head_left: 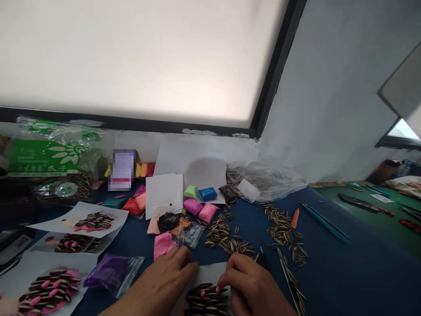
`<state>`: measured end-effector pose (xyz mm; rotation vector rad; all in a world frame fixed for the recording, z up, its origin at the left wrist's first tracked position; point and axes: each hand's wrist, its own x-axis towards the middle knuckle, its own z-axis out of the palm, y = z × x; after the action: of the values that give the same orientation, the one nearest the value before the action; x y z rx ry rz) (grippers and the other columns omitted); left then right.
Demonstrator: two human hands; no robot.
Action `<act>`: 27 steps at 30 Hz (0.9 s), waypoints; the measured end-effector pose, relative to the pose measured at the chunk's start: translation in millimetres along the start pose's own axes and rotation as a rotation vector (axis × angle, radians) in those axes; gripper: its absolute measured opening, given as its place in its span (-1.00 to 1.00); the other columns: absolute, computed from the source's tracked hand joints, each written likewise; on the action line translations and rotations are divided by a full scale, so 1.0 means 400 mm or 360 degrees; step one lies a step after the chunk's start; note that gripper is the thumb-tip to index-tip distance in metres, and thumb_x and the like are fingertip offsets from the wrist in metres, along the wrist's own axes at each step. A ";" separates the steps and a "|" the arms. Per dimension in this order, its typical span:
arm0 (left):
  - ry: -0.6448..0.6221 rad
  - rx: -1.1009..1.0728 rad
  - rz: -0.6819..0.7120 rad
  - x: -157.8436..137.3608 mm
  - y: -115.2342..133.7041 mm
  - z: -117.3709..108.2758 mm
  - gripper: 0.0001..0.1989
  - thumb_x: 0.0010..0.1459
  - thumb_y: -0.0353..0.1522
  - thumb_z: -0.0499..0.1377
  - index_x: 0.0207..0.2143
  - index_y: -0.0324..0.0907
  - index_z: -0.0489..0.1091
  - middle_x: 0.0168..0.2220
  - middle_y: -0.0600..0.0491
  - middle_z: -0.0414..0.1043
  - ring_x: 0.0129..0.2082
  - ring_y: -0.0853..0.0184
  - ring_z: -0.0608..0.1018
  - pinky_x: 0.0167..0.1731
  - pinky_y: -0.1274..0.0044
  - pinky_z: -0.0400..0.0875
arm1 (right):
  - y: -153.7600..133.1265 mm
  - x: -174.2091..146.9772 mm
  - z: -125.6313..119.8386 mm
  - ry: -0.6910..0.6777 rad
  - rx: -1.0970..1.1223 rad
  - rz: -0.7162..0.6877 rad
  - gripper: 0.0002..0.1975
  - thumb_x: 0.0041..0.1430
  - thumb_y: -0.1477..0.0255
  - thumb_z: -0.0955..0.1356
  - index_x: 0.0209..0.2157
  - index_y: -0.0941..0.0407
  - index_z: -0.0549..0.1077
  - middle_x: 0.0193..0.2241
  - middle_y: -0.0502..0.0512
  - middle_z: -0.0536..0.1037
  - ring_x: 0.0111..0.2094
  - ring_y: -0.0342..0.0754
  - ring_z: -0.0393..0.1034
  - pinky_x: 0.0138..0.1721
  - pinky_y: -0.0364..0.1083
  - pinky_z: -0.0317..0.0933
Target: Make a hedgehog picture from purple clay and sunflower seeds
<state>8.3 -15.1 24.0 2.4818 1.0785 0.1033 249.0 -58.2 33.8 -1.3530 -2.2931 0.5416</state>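
My left hand (169, 276) reaches forward, its fingers bent beside a lump of pink clay (163, 245). The fingertips are turned away, so anything in them is hidden. Below and between my hands lies a white paper (212, 270) bearing rows of striped sunflower seeds (205, 303). My right hand (251, 283) is curled over that paper's right side, its fingertips at a small pink clay piece (217, 290) on the seeds. A second pink piece (203, 293) sits to the left of it.
Loose sunflower seeds (219, 232) lie ahead of my hands, with tweezers (289, 281) on the right. A blue pen-like tool (325, 223) lies farther right. Seed-covered papers (79, 263) and a purple clay packet (107, 270) are at left. A phone (121, 170) stands behind.
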 end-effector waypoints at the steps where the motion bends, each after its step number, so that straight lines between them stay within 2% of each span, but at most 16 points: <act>1: 0.0000 0.0005 -0.0021 -0.001 0.001 0.000 -0.42 -0.17 -0.37 0.40 0.00 0.00 0.48 -0.03 -0.04 0.51 -0.03 0.01 0.54 -0.01 0.33 0.48 | 0.001 0.000 0.000 -0.0007 -0.0003 -0.0002 -0.62 -0.09 0.72 0.30 -0.26 0.15 0.60 -0.33 0.12 0.48 -0.35 -0.04 0.42 -0.36 -0.14 0.19; 3: 0.0082 -0.0031 0.0010 -0.010 0.004 -0.004 -0.35 -0.11 -0.40 0.37 0.10 0.00 0.41 0.09 -0.07 0.45 0.09 -0.01 0.48 0.08 0.31 0.41 | 0.001 -0.001 0.002 -0.0012 -0.0003 -0.0009 -0.62 -0.09 0.71 0.30 -0.26 0.15 0.62 -0.34 0.13 0.48 -0.37 -0.05 0.42 -0.38 -0.14 0.17; 5: 0.0116 -0.0042 0.0019 -0.021 0.010 -0.012 -0.32 -0.10 -0.42 0.36 0.14 -0.01 0.38 0.12 -0.08 0.42 0.12 -0.02 0.46 0.10 0.29 0.40 | 0.001 -0.003 0.005 -0.0014 0.0005 -0.0008 -0.61 -0.10 0.72 0.29 -0.27 0.14 0.63 -0.35 0.12 0.47 -0.37 -0.05 0.41 -0.39 -0.14 0.16; 9: 0.0034 -0.0039 0.0003 -0.029 0.017 -0.025 -0.38 -0.09 -0.41 0.36 0.09 -0.02 0.42 0.07 -0.07 0.46 0.08 -0.01 0.49 0.07 0.30 0.43 | -0.003 -0.008 0.008 -0.0028 0.0020 0.0001 -0.56 -0.06 0.72 0.29 -0.21 0.09 0.63 -0.35 0.10 0.45 -0.37 -0.05 0.40 -0.39 -0.14 0.15; 14: 0.0109 -0.0117 -0.0014 -0.037 0.012 -0.016 -0.35 -0.05 -0.44 0.34 0.15 0.00 0.38 0.14 -0.06 0.41 0.16 -0.01 0.44 0.14 0.26 0.37 | -0.003 -0.007 0.004 -0.0014 0.0009 -0.0012 -0.57 -0.06 0.72 0.29 -0.23 0.10 0.64 -0.37 0.09 0.45 -0.39 -0.06 0.39 -0.41 -0.14 0.13; 19: 0.0072 -0.0146 -0.0048 -0.037 0.016 -0.017 -0.37 -0.04 -0.45 0.34 0.13 -0.01 0.40 0.14 -0.07 0.41 0.16 -0.04 0.44 0.14 0.23 0.37 | -0.007 -0.002 -0.002 -0.0005 0.0011 0.0017 -0.59 -0.10 0.74 0.29 -0.27 0.13 0.63 -0.35 0.11 0.48 -0.37 -0.06 0.41 -0.39 -0.15 0.15; 27: -0.0020 -0.0093 -0.0095 -0.028 0.025 -0.030 -0.25 -0.13 -0.55 0.31 0.16 0.01 0.35 0.19 -0.05 0.37 0.18 -0.03 0.42 0.15 0.24 0.36 | -0.008 0.000 -0.003 -0.0041 -0.0051 0.0020 -0.62 -0.11 0.74 0.29 -0.32 0.11 0.62 -0.38 0.09 0.47 -0.39 -0.07 0.40 -0.41 -0.15 0.13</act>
<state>4.7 -24.9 40.2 2.3931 1.1274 0.0996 247.5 -59.5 36.4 -1.3839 -2.3249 0.5319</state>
